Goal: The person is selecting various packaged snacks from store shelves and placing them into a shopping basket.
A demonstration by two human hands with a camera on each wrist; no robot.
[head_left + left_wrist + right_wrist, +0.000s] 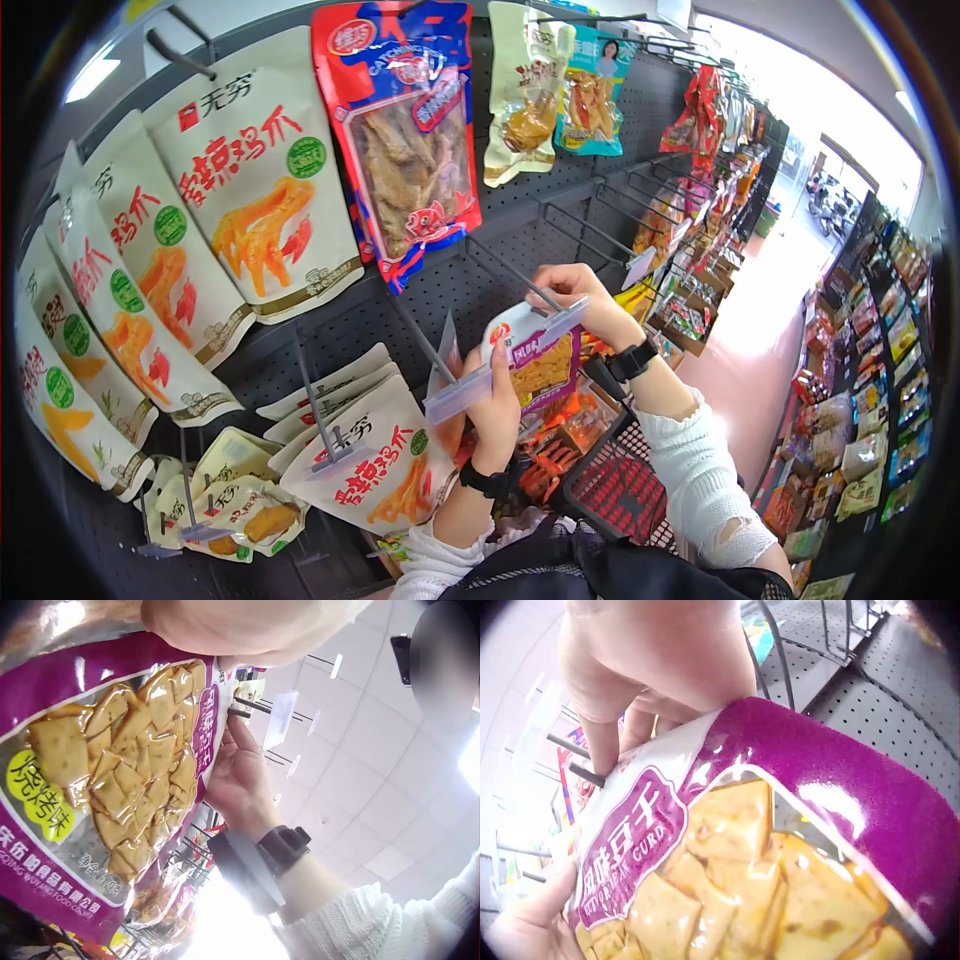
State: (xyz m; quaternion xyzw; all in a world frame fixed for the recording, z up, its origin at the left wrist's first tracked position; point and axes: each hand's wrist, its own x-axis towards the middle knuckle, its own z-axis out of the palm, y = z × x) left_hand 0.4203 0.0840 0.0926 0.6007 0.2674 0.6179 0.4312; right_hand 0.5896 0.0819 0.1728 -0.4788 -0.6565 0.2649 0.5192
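A purple and white snack bag [543, 368] with a clear window is held between both hands at the end of a metal double hook. The left hand [493, 412] grips its left edge, thumb on the front. At the bag's top right, the right hand [585, 300] pinches the white upper part beside the hook's tip. In the left wrist view the bag [142, 750] shows yellow-brown pieces, with the right hand [244, 780] behind its top. The right wrist view shows the bag [727, 877] close up, the right hand [660, 660] above and the left hand [536, 922] at lower left.
Large white bags [265, 190] and a red-blue bag [410, 150] hang on the black pegboard rack at left and above. More white bags [375, 460] hang lower left. A red basket [625, 480] stands below the hands. An aisle [745, 320] runs off at right beside stocked shelves.
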